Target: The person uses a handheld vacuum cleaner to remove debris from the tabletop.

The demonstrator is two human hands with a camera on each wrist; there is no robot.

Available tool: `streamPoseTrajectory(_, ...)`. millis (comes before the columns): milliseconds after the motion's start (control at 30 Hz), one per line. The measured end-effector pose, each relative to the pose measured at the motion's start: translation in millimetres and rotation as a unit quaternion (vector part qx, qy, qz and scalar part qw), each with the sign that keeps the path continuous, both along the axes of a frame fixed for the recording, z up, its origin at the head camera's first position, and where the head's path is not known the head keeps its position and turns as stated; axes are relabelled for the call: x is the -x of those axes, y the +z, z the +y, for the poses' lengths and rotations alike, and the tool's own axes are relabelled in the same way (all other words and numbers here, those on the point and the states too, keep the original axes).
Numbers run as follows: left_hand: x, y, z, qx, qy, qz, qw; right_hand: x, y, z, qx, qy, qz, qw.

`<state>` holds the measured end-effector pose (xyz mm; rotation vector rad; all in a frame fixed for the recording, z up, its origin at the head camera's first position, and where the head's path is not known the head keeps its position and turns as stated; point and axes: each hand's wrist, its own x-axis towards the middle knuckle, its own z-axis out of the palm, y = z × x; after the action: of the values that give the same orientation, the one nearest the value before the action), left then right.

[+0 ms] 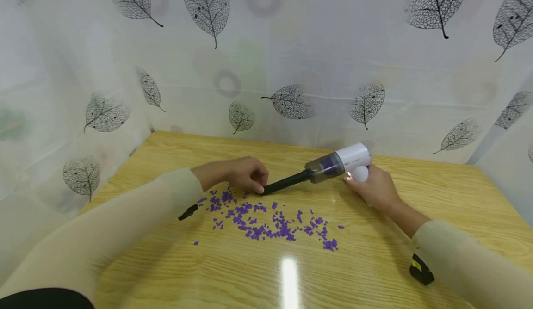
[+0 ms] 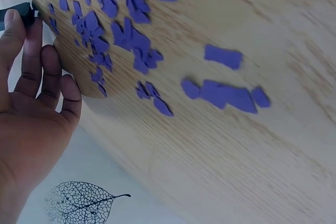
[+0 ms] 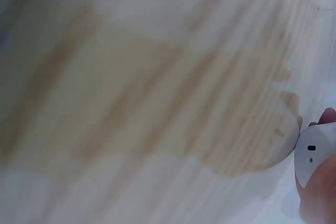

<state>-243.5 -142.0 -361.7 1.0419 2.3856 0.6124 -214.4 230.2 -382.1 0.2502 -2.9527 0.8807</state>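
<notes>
A white handheld vacuum cleaner (image 1: 353,156) with a clear dust cup and a long black nozzle (image 1: 287,182) is held above the wooden table. My right hand (image 1: 376,189) grips its white handle; in the right wrist view the handle's end (image 3: 314,153) shows at the right edge. With thumb and forefinger my left hand (image 1: 245,174) pinches the nozzle's tip, seen as a dark end (image 2: 23,15) in the left wrist view. Many purple scraps (image 1: 258,229) lie scattered on the table in front of the nozzle. Purple matter shows inside the dust cup.
The glossy wooden table (image 1: 208,276) reflects a bright light near its front. Behind it and at both sides hangs a pale curtain (image 1: 291,59) printed with black leaf skeletons. One scrap (image 1: 195,243) lies apart at the left.
</notes>
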Motion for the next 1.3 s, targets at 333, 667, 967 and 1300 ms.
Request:
streamPoseTrajectory(333, 0.6, -6.1, -10.1, -0.012, -0.001, 0.006, 0.9999, -2.4, -1.9, -8, -0.001, 0.002, 0.009, 1.0)
streamPoseTrajectory(667, 2.4, -4.3, -18.3, -0.014, 0.002, 0.002, 0.9999, -1.7, -2.2, -16, 0.005, 0.005, 0.017, 0.9998)
streamPoseTrajectory(967, 1.7, -0.5, -25.1, -0.01, 0.008, -0.008, 0.9999, -1.5, -3.3, -23, 0.013, 0.006, 0.014, 0.9998)
streamPoseTrajectory(1300, 2.2, 0.4, -31.9, -0.009, 0.021, -0.015, 0.9996, -1.3, -3.5, -31, 0.012, 0.002, 0.011, 0.9999)
